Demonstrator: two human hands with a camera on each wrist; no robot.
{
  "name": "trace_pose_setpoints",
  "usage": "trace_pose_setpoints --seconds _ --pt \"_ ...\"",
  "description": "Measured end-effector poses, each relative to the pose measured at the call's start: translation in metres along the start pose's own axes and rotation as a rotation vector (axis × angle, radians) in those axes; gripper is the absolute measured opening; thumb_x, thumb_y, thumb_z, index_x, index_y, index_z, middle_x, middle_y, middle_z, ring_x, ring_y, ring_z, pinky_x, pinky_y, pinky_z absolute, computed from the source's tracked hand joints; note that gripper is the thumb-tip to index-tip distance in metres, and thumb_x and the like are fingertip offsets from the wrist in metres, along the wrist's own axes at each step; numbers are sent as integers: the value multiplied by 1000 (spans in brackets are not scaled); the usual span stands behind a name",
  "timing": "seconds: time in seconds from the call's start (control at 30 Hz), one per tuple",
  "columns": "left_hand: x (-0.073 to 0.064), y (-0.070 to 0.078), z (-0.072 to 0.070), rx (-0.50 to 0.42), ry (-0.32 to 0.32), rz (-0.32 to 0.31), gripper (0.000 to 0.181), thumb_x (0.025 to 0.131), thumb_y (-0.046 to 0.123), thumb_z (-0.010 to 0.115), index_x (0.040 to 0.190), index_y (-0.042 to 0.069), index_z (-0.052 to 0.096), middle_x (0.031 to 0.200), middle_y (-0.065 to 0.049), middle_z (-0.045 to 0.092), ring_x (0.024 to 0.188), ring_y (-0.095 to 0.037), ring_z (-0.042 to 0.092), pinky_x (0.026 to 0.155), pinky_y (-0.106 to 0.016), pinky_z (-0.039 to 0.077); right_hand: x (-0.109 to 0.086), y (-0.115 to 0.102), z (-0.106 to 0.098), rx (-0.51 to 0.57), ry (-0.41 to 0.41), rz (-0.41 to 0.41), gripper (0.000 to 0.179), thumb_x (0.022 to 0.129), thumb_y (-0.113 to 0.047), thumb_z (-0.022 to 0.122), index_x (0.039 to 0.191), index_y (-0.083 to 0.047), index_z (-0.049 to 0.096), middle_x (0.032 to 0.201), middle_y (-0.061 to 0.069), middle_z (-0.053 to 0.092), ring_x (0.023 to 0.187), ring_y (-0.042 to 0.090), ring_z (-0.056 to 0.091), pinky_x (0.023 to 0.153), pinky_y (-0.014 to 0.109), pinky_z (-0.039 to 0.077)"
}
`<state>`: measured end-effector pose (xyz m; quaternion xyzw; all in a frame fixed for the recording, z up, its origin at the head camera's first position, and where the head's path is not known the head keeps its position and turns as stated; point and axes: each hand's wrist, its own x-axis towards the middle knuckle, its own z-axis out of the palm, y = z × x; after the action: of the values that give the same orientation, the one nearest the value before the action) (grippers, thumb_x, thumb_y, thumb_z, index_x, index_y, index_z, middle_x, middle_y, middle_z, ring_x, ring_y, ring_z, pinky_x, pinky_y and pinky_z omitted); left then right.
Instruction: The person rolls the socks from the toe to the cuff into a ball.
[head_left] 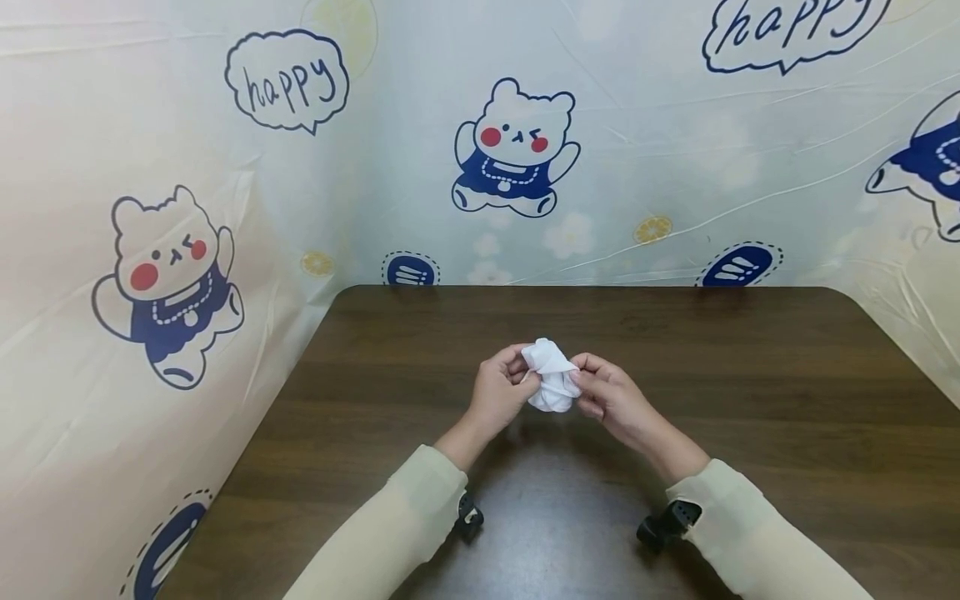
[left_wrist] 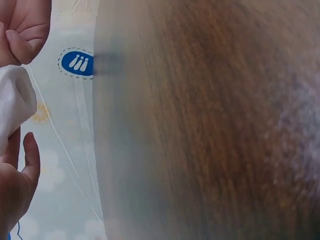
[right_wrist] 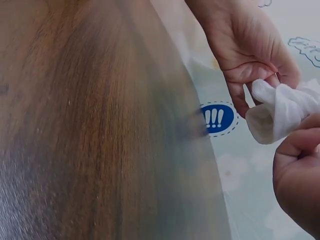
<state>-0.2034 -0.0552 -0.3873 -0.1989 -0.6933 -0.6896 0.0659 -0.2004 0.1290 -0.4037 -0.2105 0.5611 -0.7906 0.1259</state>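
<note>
Both hands hold a bunched, soft white sock (head_left: 553,385) between them, raised over the dark table. My left hand (head_left: 501,390) grips it from the left, its thumb pressed on the front. On the other side, my right hand (head_left: 611,398) pinches the sock's edge with thumb and fingers. A rolled, tube-like opening of the sock (right_wrist: 274,120) shows in the right wrist view, folds twisted beside it. In the left wrist view only part of the sock (left_wrist: 15,100) appears, between my right hand (left_wrist: 25,32) above and my left hand (left_wrist: 17,190) below.
The brown wood-grain table (head_left: 360,350) has its far edge against a pale curtain (head_left: 405,108) printed with bears and writing. Curtain also hangs along the left and right sides. Black wrist cameras (head_left: 470,517) sit under both light sleeves (head_left: 397,517).
</note>
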Motion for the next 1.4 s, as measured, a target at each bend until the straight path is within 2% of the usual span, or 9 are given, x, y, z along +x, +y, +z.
trace_pose_setpoints --seconds 0.27,0.5,0.6,0.7,0.9,1.0,1.13,1.23,1.4 --pt "-2 1 1 17 -5 0 30 80 -19 55 110 -20 55 104 -35 61 97 -41 62 80 -34 51 -1 -4 7 -318 109 -36 11 97 -1 50 100 10 48 75 0 48 60 6 42 52 18 36" --pt "-4 2 4 -2 -11 -87 23 78 -17 56 101 -16 51 101 -32 63 90 -27 64 75 -25 51 2 -6 10 -649 183 -274 6 90 4 60 93 3 56 69 1 48 54 8 43 46 22 36" --pt "-4 3 5 19 -18 -71 16 78 -18 57 93 -17 52 96 -32 64 85 -23 65 73 -23 51 5 -7 12 -764 203 -365 9 87 3 65 90 -2 58 66 -3 47 53 7 41 44 23 34" --pt "-4 5 6 55 -26 -27 12 77 -19 57 88 -16 54 91 -32 65 81 -24 65 70 -25 52 7 -11 14 -859 214 -400 11 86 0 68 87 -6 59 64 -5 48 53 7 41 44 23 35" --pt "-6 10 6 127 -67 45 14 76 -20 56 90 -18 59 89 -31 66 81 -34 65 69 -36 54 11 -23 18 -1007 206 -356 10 87 -9 70 86 -11 60 66 -5 55 55 10 46 46 26 39" --pt "-7 9 5 135 -99 71 20 76 -21 55 95 -19 62 91 -31 66 80 -31 64 68 -40 53 14 -29 20 -1041 203 -309 9 87 -11 70 85 -12 61 64 -5 52 55 11 45 47 27 38" --pt "-7 -10 3 146 -120 111 22 76 -19 56 95 -16 66 87 -26 68 72 -16 59 64 -37 53 18 -33 20 -1022 224 -220 9 86 -13 71 83 -11 63 60 -4 50 54 14 43 48 27 37" --pt "-8 -17 1 146 -138 125 20 76 -18 56 92 -14 68 82 -23 67 67 -14 55 60 -29 50 22 -34 19 -971 242 -149 9 86 -12 72 82 -7 65 58 -2 50 52 14 43 47 26 36" --pt "-11 2 0 117 -169 126 19 76 -21 55 91 -18 65 79 -27 64 65 -15 52 58 -22 45 25 -35 15 -868 251 -62 11 86 -12 71 83 -2 67 55 0 49 49 13 40 44 25 32"
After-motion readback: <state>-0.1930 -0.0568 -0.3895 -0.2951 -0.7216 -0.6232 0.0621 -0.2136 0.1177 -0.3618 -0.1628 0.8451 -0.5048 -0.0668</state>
